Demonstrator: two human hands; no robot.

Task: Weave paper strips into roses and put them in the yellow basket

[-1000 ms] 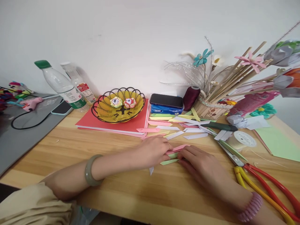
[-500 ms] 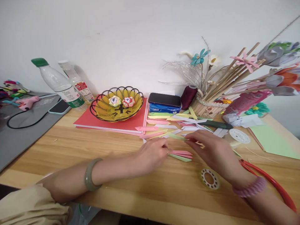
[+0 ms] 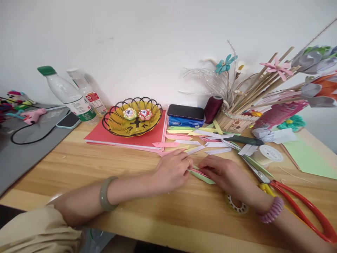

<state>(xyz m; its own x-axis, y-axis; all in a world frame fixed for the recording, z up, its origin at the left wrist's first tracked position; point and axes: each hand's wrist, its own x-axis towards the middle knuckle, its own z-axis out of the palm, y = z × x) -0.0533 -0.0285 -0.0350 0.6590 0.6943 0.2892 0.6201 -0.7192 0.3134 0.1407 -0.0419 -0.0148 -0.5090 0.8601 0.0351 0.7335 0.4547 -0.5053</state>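
Observation:
Above the wooden table, my left hand (image 3: pixel 173 170) has its fingers closed on the left end of a small bundle of pink and green folded paper strips (image 3: pixel 201 176). My right hand (image 3: pixel 223 172) pinches the same bundle from the right, its fingertips near my left fingers. Just behind my hands lie many loose folded strips (image 3: pixel 218 151) in white, pink, yellow and green. A tape roll (image 3: pixel 237 205) is partly hidden under my right wrist. Red-handled scissors (image 3: pixel 265 178) lie to the right of that wrist.
Behind stand a yellow basket (image 3: pixel 118 123) with two paper flowers, two bottles (image 3: pixel 79 105), a phone on a blue pack (image 3: pixel 185 121) and a maroon thread spool (image 3: pixel 212 109). A flower holder (image 3: pixel 234 121), a white spool (image 3: pixel 270 154) and green paper (image 3: pixel 310 158) are at the right.
My right hand has moved left and down onto the bundle, bringing its fingers close to my left hand. The scissors show more fully, and the tape roll is now partly covered.

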